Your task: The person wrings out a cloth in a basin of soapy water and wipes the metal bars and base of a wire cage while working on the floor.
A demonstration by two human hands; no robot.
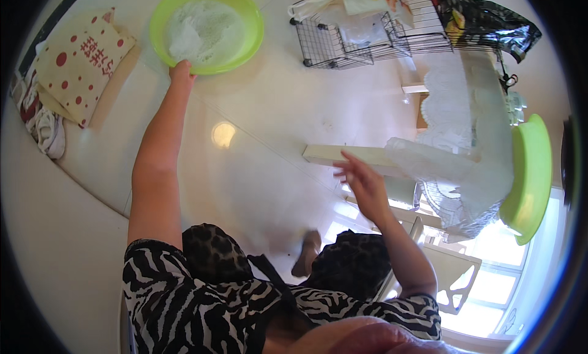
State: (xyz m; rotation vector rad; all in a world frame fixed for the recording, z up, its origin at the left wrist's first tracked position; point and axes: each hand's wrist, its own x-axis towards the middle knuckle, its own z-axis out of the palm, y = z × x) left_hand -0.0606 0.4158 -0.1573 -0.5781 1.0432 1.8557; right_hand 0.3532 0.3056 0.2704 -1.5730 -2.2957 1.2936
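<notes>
A lime-green plastic basin (253,30) stands on the floor at the upper left. It holds foamy water (216,25) and a white item, apparently cloth (184,39), partly sunk in the suds. At the basin's near rim, my left hand (182,72) grips the edge with the arm stretched out; the fingers' undersides are hidden. My right hand (366,186) is raised in the air, slightly blurred, fingers apart and holding nothing. It appears in front of a pale table leg (330,154), close to the table's hanging clear cover (425,156).
A dotted bag (69,73) bearing writing lies at the left beside shoes (49,131). A black wire rack (328,46) holds bags at the top. On the right, a table with a lace cloth (443,101) carries another green basin (528,179). A chair (455,266) stands lower right.
</notes>
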